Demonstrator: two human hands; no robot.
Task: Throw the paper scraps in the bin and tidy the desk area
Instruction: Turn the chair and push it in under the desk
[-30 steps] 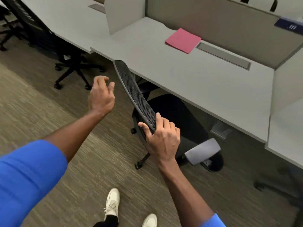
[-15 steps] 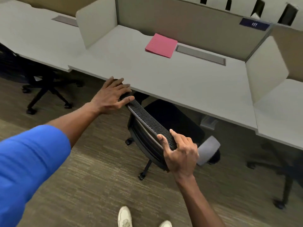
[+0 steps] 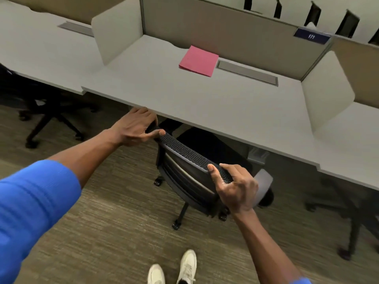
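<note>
**Both hands on chair back, chair part-way under desk**

Landmark = the mesh-back office chair (image 3: 190, 158), all positions relative to it

- Far left of chair: blue sleeve (image 3: 30, 206) fills the lower-left corner, bare forearm runs up toward the chair
- Left, further back: another dark chair base (image 3: 51, 124) on the carpet (image 3: 114, 232), under the neighbouring desk
- Left hand (image 3: 135, 128) sits on the left end of the chair's top rail, fingers draped over the far side, thumb pressed along the near edge; closed on the rail. Knuckles are right under the desk's front edge
- Chair itself: back tilted, top rail running diagonally from upper left to lower right; seat is tucked below the grey desk (image 3: 205, 103), castors on the carpet
- Above the chair on the desk: pink paper pad (image 3: 199, 60) lying flat near the back partition, just left of the grey cable-tray lid (image 3: 248, 72)
- No loose scraps and no bin visible in this view
- Right hand (image 3: 235, 187) clamps the right end of the top rail, thumb on the near face, fingers curled over the mesh
- Just right of that hand: grey armrest pad (image 3: 264, 181), partly hidden behind it
- Below the chair: two white shoes (image 3: 174, 269) on the carpet
- Far right, up on the partition: dark blue sign (image 3: 311, 35)
</note>
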